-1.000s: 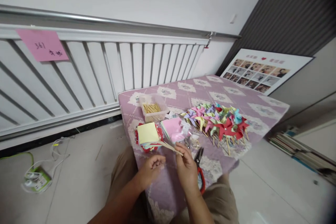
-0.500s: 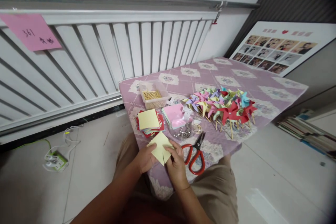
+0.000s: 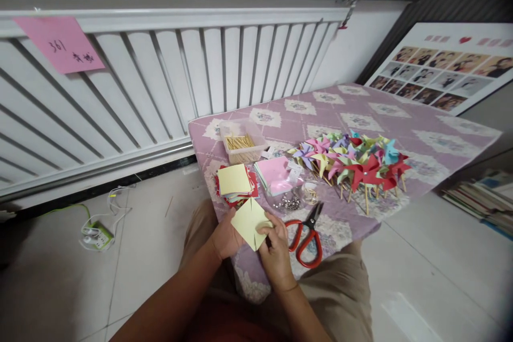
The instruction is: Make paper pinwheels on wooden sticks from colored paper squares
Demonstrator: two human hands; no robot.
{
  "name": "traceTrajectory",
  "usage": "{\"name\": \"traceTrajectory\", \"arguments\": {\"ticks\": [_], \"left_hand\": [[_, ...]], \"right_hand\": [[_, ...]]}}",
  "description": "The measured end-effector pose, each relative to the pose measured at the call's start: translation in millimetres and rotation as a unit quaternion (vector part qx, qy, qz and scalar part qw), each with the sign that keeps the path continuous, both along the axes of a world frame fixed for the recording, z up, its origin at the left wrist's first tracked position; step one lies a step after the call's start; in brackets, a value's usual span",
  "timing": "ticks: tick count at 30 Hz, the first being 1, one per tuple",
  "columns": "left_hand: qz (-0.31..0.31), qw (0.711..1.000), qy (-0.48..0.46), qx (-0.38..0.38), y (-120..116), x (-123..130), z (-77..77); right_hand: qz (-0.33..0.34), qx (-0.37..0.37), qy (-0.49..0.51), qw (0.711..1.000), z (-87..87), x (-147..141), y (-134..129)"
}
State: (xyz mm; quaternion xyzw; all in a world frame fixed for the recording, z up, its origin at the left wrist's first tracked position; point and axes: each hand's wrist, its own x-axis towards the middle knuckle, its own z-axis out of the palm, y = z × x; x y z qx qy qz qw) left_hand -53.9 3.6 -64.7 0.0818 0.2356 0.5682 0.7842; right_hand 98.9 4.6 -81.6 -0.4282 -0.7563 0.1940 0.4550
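A pale yellow square of paper point(image 3: 250, 223), with slits running in from its corners, is held cornerwise above the near end of the table. My left hand point(image 3: 227, 236) supports its left edge, the fingers hidden underneath. On the right edge, my right hand point(image 3: 277, 250) pinches the sheet with thumb and fingers. Just beyond lies a stack of coloured paper squares point(image 3: 234, 180), yellow on top and red below. Red-handled scissors point(image 3: 308, 240) rest beside my right hand, blades pointing away.
Thin wooden sticks point(image 3: 239, 141) fill a clear plastic box point(image 3: 246, 156). Pink paper sheets point(image 3: 276, 173), metal pins point(image 3: 289, 203) and a small tub point(image 3: 310, 193) sit mid-table. Many finished paper pinwheels point(image 3: 352, 163) cluster at right. A white radiator point(image 3: 160, 80) lines the wall; a power strip point(image 3: 98, 236) lies on the floor.
The view has shifted, so everything sits a little further right. My left thumb has come off the top of the yellow paper, and the sheet has turned slightly. My right hand still pinches it.
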Motion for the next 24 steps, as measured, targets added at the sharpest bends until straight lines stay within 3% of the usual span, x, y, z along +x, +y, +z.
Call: {"name": "traceTrajectory", "arguments": {"ticks": [10, 24], "left_hand": [[-0.117, 0.993, 0.006, 0.011, 1.9, -18.6, -1.8], [-0.093, 0.994, 0.048, 0.036, -3.6, -16.2, 2.1]], "right_hand": [[0.013, -0.081, 0.063, 0.995, -5.3, 5.5, -0.9], [-0.001, -0.087, 0.072, 0.994, -4.3, 3.5, -2.9]]}}
